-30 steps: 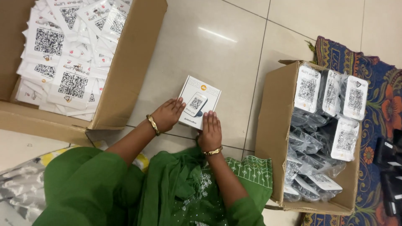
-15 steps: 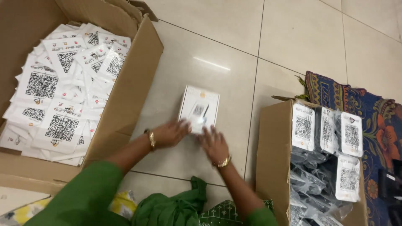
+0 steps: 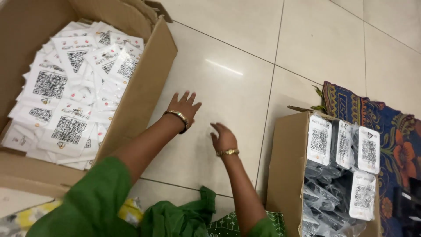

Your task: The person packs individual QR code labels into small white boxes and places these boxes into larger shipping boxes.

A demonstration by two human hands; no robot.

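Both hands hover empty over the tiled floor (image 3: 228, 57) between two cardboard boxes. The left hand (image 3: 183, 107) has its fingers spread and lifted, just beside the wall of the big box (image 3: 144, 87) of flat white cards (image 3: 66, 87) to its left; the right hand (image 3: 223, 138) is loosely open, fingers a little curled, with the smaller box (image 3: 285, 162) of bagged packets (image 3: 342, 175) off to its right. Neither hand grips or touches anything that I can see. From where I stand, the sensible way to go on is to reach with the hand nearest each box, take one piece at a time by its edges, and keep the bare floor between the hands as the working spot. Much is hard to tell: the palms face down, so whether they brush the tiles is unclear, the lower layers in both boxes are buried, the big box is cut off at the left edge, and the patterned cloth (image 3: 386, 127) beyond the right hand runs out of view.
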